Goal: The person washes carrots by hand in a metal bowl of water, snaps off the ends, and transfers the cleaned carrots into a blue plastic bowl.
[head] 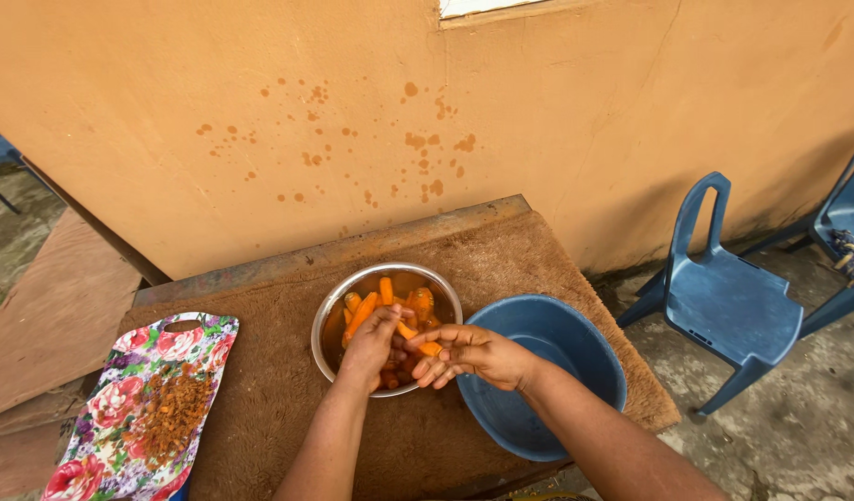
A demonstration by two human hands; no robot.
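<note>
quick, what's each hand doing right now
Left hand: closed on a carrot over the steel bowl.
Right hand: fingers curled, holding the same carrot's other end.

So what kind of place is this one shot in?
Probably an outdoor yard by a house: a stained orange wall, rough concrete ground and blue plastic chairs. Both hands wash carrots in a metal bowl on a table.
</note>
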